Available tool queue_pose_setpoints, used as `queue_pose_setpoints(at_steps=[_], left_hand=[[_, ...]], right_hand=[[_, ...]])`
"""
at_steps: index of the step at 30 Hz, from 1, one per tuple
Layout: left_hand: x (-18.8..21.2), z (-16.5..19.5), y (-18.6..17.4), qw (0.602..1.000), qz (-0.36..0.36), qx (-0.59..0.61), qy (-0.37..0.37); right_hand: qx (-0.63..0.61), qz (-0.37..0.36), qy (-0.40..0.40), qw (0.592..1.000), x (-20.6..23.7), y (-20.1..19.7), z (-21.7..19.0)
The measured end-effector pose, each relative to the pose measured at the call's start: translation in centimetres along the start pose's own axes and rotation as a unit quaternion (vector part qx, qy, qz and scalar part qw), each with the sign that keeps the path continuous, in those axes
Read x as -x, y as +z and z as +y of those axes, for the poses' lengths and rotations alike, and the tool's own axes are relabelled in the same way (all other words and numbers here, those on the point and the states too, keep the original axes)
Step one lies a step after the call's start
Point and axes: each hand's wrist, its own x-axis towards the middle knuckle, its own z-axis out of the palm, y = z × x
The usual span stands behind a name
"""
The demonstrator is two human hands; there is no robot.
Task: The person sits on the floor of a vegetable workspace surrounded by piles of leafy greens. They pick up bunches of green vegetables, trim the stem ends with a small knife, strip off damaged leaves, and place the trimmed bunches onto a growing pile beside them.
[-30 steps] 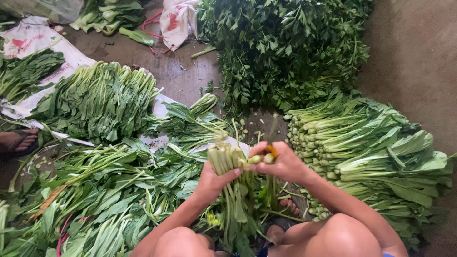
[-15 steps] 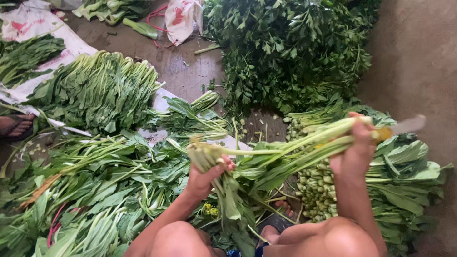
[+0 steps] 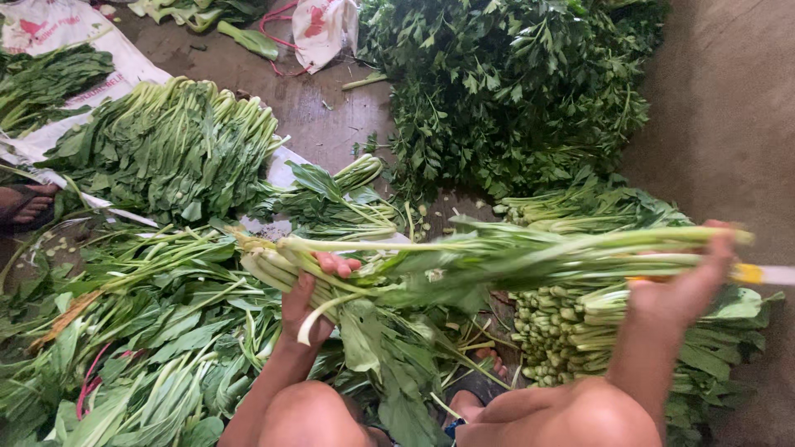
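Holding a bundle of leafy green stalks (image 3: 464, 261) level across my front, I note the following. My left hand (image 3: 306, 302) is closed round the pale cut ends of the stems, fingers (image 3: 338, 265) wrapped over the top, grip firm. My right hand (image 3: 679, 290) is closed near the far end of the same stalks, and a knife (image 3: 762, 273) with a yellow band at the handle juts out past it; blur there keeps me from telling how the fingers sit on it.

Surroundings: loose greens (image 3: 124, 348) heaped at my left, a trimmed stack with cut ends showing (image 3: 563, 331) just below the bundle at my right, a tall heap of curly-leaved herb (image 3: 513, 91) beyond, flat bunches on a white sack (image 3: 50, 33) further left. Someone else's sandalled foot (image 3: 25, 207) shows at the left edge.

Assessment: the bundle appears to be at the stripping or straightening stage, stems gathered and aligned. The next move calls for keeping the left grip tight on the stem ends and the blade clear of my fingers.
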Motion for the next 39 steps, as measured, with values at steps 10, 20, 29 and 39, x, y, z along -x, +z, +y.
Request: queue_pose_setpoints(at_steps=[10, 20, 29, 39], left_hand=[[-1.0, 0.1, 2.0, 0.993, 0.003, -0.113, -0.029], [-1.0, -2.2, 4.9, 0.953, 0.043, -0.236, -0.186], [-0.8, -3.6, 5.1, 0.947, 0.070, -0.214, -0.229], [-0.9, -3.9, 5.4, 0.947, 0.057, -0.194, -0.251]], right_hand=[[0.112, -0.024, -0.209, 0.971, -1.7, -1.3, -1.7], [0.423, -0.566, -0.184, 0.683, 11.4, 13.0, 2.6], [0.381, -0.655, -0.185, 0.626, 14.3, 16.0, 3.0], [0.405, -0.660, -0.183, 0.606, 14.1, 15.3, 3.4]])
